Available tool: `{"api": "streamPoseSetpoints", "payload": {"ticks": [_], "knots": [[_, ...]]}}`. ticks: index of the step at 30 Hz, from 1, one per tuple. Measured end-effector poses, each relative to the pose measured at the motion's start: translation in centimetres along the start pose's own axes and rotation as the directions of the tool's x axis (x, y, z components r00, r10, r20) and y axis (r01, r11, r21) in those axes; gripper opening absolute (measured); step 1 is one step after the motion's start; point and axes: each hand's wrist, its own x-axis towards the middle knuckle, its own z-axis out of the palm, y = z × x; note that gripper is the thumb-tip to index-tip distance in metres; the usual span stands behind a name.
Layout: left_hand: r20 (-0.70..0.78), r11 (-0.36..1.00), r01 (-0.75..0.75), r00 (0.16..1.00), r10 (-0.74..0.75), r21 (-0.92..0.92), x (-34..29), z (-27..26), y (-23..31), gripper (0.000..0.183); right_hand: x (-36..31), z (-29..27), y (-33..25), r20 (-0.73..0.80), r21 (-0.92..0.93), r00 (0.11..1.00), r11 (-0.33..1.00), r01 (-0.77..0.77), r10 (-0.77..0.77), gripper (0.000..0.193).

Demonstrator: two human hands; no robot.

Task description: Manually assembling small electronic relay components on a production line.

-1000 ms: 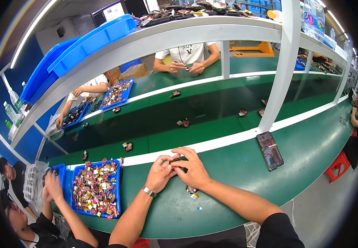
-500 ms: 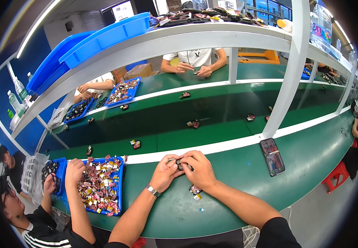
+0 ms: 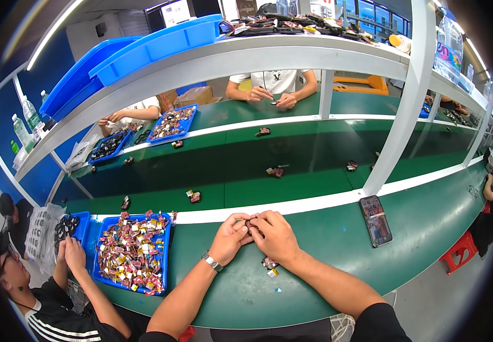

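Note:
My left hand (image 3: pixel 230 238) and my right hand (image 3: pixel 277 238) meet over the green worktop, fingers closed together around a small black part (image 3: pixel 250 226). Fingertips cover most of that part, so its exact kind cannot be made out. A metal-banded watch (image 3: pixel 212 261) is on my left wrist. Just below my right palm, a small dark red part with a white-and-yellow tab (image 3: pixel 271 267) lies on the worktop, partly hidden by the hand.
To the left stands a blue tray (image 3: pixel 168 251) heaped with small red, white and yellow parts. A co-worker's hands (image 3: pixel 71 253) work beside it. A phone (image 3: pixel 375 221) lies right. Loose parts (image 3: pixel 194 196) lie on the green belt beyond the white rail. A white post (image 3: pixel 401 119) rises ahead.
The co-worker's hand at left has drawn back from the blue tray to meet the other hand. My hands stay together on the black part, with slight finger movement. The view has shifted slightly.

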Motion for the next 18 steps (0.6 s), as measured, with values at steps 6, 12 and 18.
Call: {"api": "streamPoseSetpoints", "payload": {"ticks": [6,12,18], "knots": [[-0.044,0.999,0.013,0.999,-0.011,0.041,0.0,0.4,-0.2,0.025,0.0,0.2,0.1,-0.005,0.042,0.997,0.996,-0.082,0.083,0.014],[-0.137,0.996,0.011,0.991,0.001,0.087,0.1,0.9,-0.2,0.02,-0.1,0.2,0.0,0.013,0.068,0.996,0.994,-0.091,0.09,0.018],[-0.25,0.964,-0.065,0.959,0.131,0.258,0.4,1.0,-1.4,0.015,-0.1,0.2,0.5,0.128,0.367,0.948,0.874,-0.318,0.291,0.018]]}}
